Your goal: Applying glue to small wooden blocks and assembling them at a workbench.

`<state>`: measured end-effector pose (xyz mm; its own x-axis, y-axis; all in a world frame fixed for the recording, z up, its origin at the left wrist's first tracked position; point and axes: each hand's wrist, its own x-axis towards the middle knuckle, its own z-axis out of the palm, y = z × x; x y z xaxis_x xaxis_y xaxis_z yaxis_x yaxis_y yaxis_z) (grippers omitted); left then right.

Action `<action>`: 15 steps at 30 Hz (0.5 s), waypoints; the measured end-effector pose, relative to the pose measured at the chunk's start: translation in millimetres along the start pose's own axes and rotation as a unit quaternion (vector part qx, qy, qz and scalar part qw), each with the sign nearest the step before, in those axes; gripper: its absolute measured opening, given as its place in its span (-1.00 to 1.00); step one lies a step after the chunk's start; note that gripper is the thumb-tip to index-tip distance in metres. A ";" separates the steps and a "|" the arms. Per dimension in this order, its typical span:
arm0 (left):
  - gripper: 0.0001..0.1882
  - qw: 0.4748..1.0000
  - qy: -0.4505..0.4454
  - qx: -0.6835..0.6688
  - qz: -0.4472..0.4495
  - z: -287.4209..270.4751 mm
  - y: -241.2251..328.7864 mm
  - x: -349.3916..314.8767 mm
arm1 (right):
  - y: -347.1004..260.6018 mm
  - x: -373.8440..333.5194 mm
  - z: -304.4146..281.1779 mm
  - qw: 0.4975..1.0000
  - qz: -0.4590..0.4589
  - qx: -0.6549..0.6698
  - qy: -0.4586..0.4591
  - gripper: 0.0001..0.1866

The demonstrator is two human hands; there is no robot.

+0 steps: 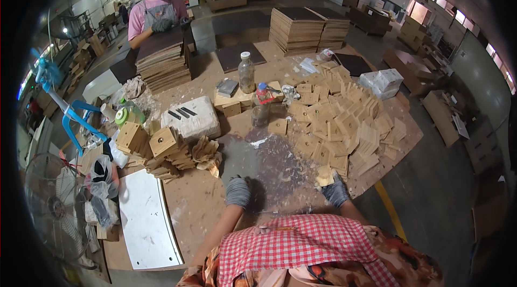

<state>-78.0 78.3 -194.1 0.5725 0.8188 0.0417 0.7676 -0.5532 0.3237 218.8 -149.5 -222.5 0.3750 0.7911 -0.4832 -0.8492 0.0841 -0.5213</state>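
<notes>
My left hand (238,192), in a grey glove, is curled closed over the dark, glue-marked middle of the worktable (188,217); anything inside it is hidden. In my right hand (336,192), also gloved, a small pale wooden block (325,176) is gripped at the near edge of a large heap. That heap of small wooden blocks (344,120), several with a round hole, spreads over the right side. A bottle with a blue cap and red band (261,108) stands beyond my hands, beside a single holed block (278,126). More blocks (163,141) are stacked at the left.
Behind the bottle stands a white-capped bottle (246,74). A wrapped white package (191,118) carries dark strips. At the left lie a white curved panel (145,217) and a fan (55,206). Across the table, a masked person (159,15) stands by stacked boards (163,61).
</notes>
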 end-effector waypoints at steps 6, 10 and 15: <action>-0.77 0.998 -0.008 0.015 0.057 -3.4 15.4 -7.4 | -5.2 -2.8 0.0 1.000 0.008 -0.002 0.003 -0.39; -0.76 0.999 -0.003 -0.019 0.051 -11.6 12.7 -5.8 | -4.0 -2.2 4.8 1.000 -0.002 -0.012 0.005 -0.38; -0.74 0.999 -0.012 -0.043 0.030 -17.4 6.8 -6.5 | -3.7 -3.7 7.7 1.000 0.011 -0.001 0.017 -0.39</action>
<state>-81.5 71.8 -175.7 0.6244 0.7800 0.0404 0.7049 -0.5850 0.4010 217.7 -148.1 -213.3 0.3685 0.7719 -0.5180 -0.8565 0.0654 -0.5119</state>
